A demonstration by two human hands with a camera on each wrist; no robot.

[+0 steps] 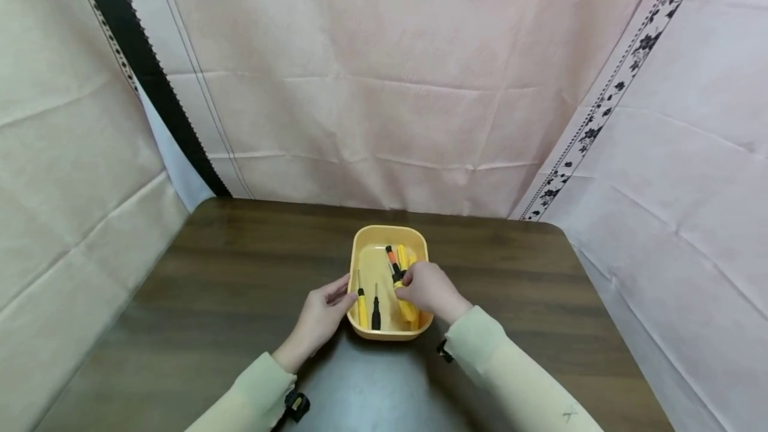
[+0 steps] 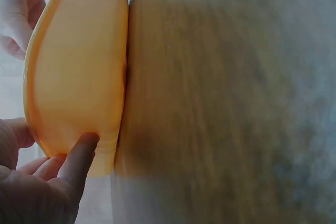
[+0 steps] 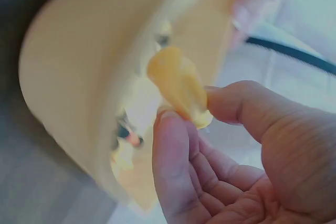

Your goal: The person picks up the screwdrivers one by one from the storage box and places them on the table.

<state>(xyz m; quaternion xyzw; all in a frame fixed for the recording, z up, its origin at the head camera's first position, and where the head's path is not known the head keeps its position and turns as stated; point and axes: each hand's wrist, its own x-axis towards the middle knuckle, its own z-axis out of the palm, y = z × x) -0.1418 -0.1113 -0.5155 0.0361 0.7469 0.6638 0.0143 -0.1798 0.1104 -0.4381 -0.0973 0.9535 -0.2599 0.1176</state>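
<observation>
A yellow tray (image 1: pixel 390 336) holds several small screwdrivers. The left hand (image 1: pixel 321 315) grips its left side, thumb at the rim and fingertips on the outer wall, as the left wrist view shows on the tray (image 2: pixel 79 72). Over the tray's right part, the right hand (image 1: pixel 435 291) pinches a yellow-handled screwdriver (image 1: pixel 405 309) between thumb and fingers; its handle (image 3: pixel 178 85) is blurred in the right wrist view. A yellow screwdriver (image 1: pixel 363 312) and a black screwdriver (image 1: pixel 376 317) lie at the left. An orange-and-black handle (image 1: pixel 393 257) lies near another yellow handle (image 1: pixel 403 255).
The tray stands on a dark brown wooden table (image 1: pixel 252 272). Pale cloth (image 1: pixel 372 119) hangs behind the table's far edge, with more cloth along both sides. A black device is strapped at each wrist.
</observation>
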